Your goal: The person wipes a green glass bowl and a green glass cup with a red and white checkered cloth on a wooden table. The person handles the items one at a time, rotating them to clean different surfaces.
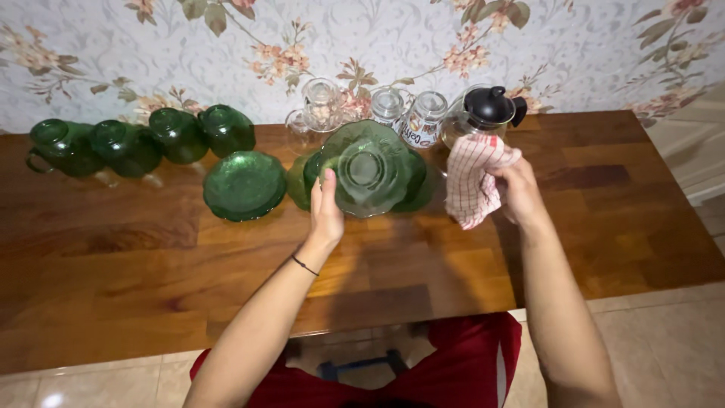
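- Left hand [326,211] grasps the green pressed-glass bowl [368,168], tilted up off the wooden desk [151,264], its base facing the wearer for wiping.
- Right hand [517,193] is clenched on a red-checked white cloth [474,177] just beside it.

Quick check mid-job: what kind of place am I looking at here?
Probably a home kitchen or dining area: floral wallpaper, a wooden table with green glass cups, and a red-checked cloth in the right hand.

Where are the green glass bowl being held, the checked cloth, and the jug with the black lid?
green glass bowl [368,168], head view, on its upturned base.
checked cloth [472,181], head view, on its bunched middle.
glass jug [492,104], head view, on its black lid.
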